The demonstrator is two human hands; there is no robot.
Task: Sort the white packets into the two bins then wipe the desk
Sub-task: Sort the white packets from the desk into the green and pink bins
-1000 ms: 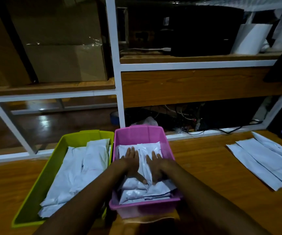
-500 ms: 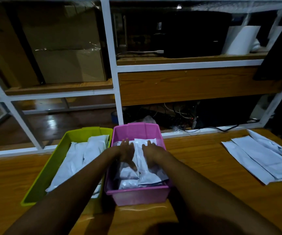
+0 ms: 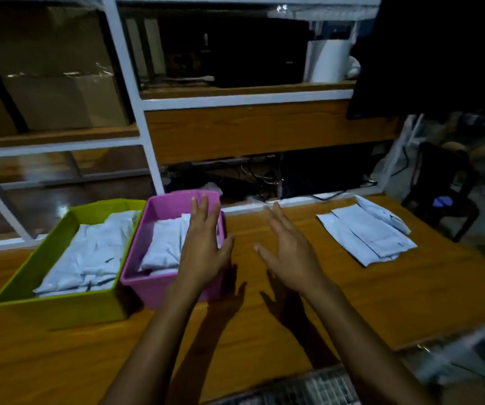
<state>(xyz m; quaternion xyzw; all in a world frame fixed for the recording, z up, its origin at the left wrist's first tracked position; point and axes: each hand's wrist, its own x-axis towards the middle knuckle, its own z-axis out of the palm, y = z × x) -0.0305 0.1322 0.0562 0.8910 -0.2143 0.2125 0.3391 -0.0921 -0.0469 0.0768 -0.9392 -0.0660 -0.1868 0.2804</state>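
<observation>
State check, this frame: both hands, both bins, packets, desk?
left hand: open, empty, fingers straight, over the pink bin's right side.
right hand: open, empty, above the desk.
green bin: upright, part filled.
pink bin: upright, beside the green bin, part filled.
sorted packets: lying in both bins.
loose packets: flat pile on the desk at right, unsorted.
desk: carries both bins and the loose pile.

Readable text: none; the view is dim and blurred.
Loose packets (image 3: 364,233), 2 o'clock on the worktop (image 3: 264,331): a tiny dark mark, possibly print, illegible.
Binned packets (image 3: 89,252), green bin (image 3: 54,298) at 9 o'clock: dark specks, unreadable.
Cardboard boxes (image 3: 54,92), 10 o'clock shelf (image 3: 60,136): faces too dark to read.
Keyboard (image 3: 308,387), 5 o'clock: key legends smeared.
</observation>
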